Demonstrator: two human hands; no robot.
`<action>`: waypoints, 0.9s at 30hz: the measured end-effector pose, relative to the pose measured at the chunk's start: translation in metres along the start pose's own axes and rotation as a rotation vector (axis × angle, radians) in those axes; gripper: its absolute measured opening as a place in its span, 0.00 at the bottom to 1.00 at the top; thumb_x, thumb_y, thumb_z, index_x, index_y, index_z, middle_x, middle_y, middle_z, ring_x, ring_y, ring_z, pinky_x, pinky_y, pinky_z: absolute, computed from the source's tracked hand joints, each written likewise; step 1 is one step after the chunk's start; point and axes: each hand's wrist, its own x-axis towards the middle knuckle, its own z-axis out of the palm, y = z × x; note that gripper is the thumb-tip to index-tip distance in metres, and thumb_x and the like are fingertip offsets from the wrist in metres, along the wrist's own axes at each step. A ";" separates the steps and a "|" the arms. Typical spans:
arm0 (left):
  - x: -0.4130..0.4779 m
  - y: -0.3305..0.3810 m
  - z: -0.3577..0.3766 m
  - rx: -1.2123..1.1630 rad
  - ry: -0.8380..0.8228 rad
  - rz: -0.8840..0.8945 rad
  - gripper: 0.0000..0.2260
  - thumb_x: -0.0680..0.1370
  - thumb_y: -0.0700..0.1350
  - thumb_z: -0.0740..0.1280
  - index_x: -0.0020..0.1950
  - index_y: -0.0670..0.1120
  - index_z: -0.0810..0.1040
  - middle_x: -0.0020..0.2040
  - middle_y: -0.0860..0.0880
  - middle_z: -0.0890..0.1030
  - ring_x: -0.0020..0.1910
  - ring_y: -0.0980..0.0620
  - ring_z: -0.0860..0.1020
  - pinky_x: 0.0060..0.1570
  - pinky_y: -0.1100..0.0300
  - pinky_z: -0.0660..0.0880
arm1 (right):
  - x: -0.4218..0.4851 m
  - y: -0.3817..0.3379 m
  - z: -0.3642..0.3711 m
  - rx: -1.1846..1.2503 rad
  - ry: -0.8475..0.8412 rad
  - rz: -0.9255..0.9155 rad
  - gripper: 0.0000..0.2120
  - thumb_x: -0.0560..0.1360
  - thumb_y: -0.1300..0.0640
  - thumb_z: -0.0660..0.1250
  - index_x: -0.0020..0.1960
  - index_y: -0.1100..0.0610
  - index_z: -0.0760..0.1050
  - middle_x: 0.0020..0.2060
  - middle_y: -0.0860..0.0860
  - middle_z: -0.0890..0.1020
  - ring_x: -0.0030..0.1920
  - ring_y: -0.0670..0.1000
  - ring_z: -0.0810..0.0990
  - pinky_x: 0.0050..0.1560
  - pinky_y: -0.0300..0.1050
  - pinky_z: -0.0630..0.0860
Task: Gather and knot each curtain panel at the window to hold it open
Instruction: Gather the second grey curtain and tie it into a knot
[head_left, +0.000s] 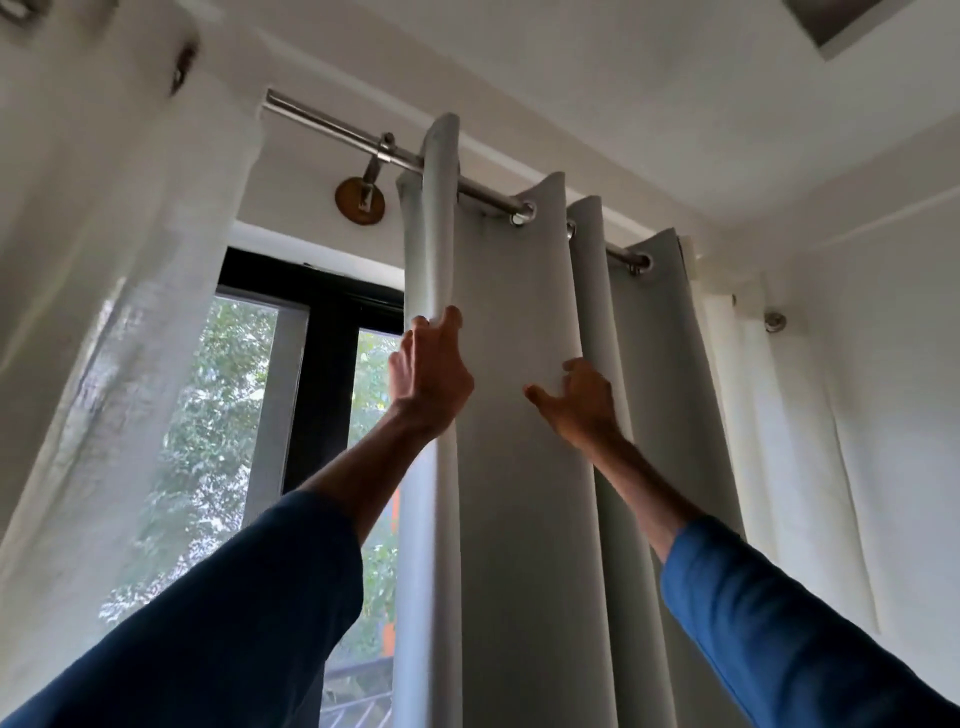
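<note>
curtain panel (511, 291) gripped by left hand (431, 376), seemingly right hand (579, 402).

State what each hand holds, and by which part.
Both hold the grey curtain: the left hand grips its window-side edge fold, the right hand the next fold over.

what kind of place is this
Most likely a room in a home. A grey eyelet curtain hangs from a metal rod, a sheer white curtain hangs beside it, and trees show through the dark-framed window.
</note>
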 end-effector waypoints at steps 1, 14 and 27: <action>0.003 -0.003 0.000 0.007 0.010 0.003 0.16 0.72 0.38 0.64 0.58 0.51 0.71 0.48 0.44 0.75 0.46 0.41 0.79 0.37 0.54 0.68 | 0.006 0.000 0.002 -0.034 0.027 -0.008 0.36 0.73 0.45 0.75 0.72 0.62 0.67 0.66 0.59 0.74 0.68 0.59 0.72 0.67 0.48 0.69; 0.036 -0.035 0.010 -0.005 0.144 0.125 0.19 0.75 0.38 0.66 0.64 0.48 0.66 0.48 0.46 0.77 0.41 0.46 0.78 0.35 0.57 0.66 | 0.056 0.006 0.020 0.010 0.088 0.042 0.28 0.74 0.49 0.75 0.66 0.64 0.72 0.63 0.63 0.78 0.63 0.63 0.77 0.59 0.51 0.74; 0.083 -0.029 0.022 0.059 0.217 0.022 0.23 0.78 0.41 0.67 0.69 0.40 0.62 0.54 0.39 0.81 0.51 0.35 0.81 0.49 0.46 0.78 | 0.082 0.016 0.031 0.006 0.251 -0.063 0.18 0.80 0.54 0.65 0.64 0.65 0.73 0.62 0.64 0.78 0.62 0.65 0.76 0.53 0.50 0.72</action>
